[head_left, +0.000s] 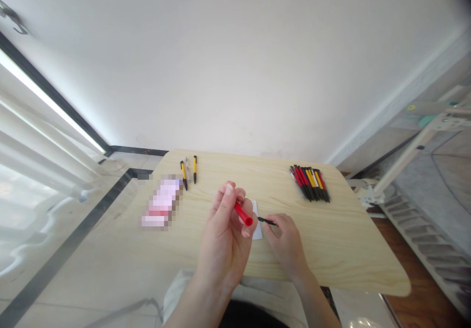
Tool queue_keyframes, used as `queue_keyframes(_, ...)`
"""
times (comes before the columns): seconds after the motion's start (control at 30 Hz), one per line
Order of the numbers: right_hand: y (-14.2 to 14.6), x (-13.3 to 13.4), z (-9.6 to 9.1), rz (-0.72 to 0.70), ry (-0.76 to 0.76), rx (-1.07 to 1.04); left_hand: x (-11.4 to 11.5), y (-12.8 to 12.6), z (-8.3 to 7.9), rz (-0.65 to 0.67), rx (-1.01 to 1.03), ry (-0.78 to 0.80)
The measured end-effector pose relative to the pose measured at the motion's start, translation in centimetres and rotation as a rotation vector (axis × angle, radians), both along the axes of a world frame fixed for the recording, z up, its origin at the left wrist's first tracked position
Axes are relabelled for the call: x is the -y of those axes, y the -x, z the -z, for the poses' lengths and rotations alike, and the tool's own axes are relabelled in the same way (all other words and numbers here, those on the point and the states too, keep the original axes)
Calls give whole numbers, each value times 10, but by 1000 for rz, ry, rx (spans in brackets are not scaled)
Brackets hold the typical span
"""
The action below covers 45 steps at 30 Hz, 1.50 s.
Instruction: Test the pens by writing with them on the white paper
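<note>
My left hand is raised over the front of the table, fingers curled around a red pen barrel. The barrel's round end points toward me, and its far end is hidden by the fingers. Lower and to the right, my right hand pinches a thin black pen part between thumb and fingers. The black part's tip points left, toward the left hand. Partly hidden behind the left hand, a small white card lies on the table.
On the wooden table, a row of several pens in red, black, yellow and white lies at right. Two yellow-black pens and a clear one lie at back left, near a blurred pink phone-like object. A wall stands behind.
</note>
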State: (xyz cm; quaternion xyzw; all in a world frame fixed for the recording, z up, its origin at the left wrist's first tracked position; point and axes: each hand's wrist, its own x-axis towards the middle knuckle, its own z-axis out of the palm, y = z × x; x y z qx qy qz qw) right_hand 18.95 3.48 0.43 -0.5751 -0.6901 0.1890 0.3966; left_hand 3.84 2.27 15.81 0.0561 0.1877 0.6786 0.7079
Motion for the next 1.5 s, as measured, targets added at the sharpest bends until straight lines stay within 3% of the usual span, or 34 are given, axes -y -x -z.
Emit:
queue_keyframes(0.13, -4, -5, 6, 14, -42, 111, -1, 3, 1, -3, 5, 15)
queue_keyframes(0.23, -4, -4, -2, 36, -41, 69, -4, 6, 13, 5, 30, 47)
queue_keyframes(0.3, 0, 2, -17, 26, -11, -50, -7, 7, 29, 8, 14, 72)
queue_keyframes(0.4, 14, 14, -43, -108, 103, -304, -10, 2, 60, -12, -69, 141)
queue_keyframes(0.47, 25, 20, -55, -229, 90, -376, -7, -5, 80, -22, -151, 195)
queue_keyframes(0.53, 35, 23, -59, -259, 76, -373, 0, -12, 95, 12, -208, 200)
queue_keyframes(0.67, 44, 23, -56, -182, 75, -380, 14, -15, 113, 35, -463, 155)
queue_keyframes(0.77, 44, 18, -56, -213, 109, -355, 17, -4, 116, 88, -647, 100)
queue_keyframes(0.93, 41, 9, -52, -202, 82, -299, 9, 28, 118, -116, -1054, -29)
queue_keyframes(1.07, 40, 6, -33, -283, 36, -131, 6, 48, 136, -122, -1424, -211)
queue_keyframes(1.17, 39, 7, -23, -273, 13, -48, 7, 51, 149, -70, -1513, -300)
queue_keyframes(1.3, 36, 8, -23, -273, -12, -43, 7, 50, 156, -122, -1615, -393)
queue_keyframes(1.4, 33, 8, -18, -266, -21, 6, 7, 51, 159, -157, -1819, -484)
queue_keyframes(1.5, 31, 8, -9, -262, -51, 60, 7, 53, 163, -109, -2050, -548)
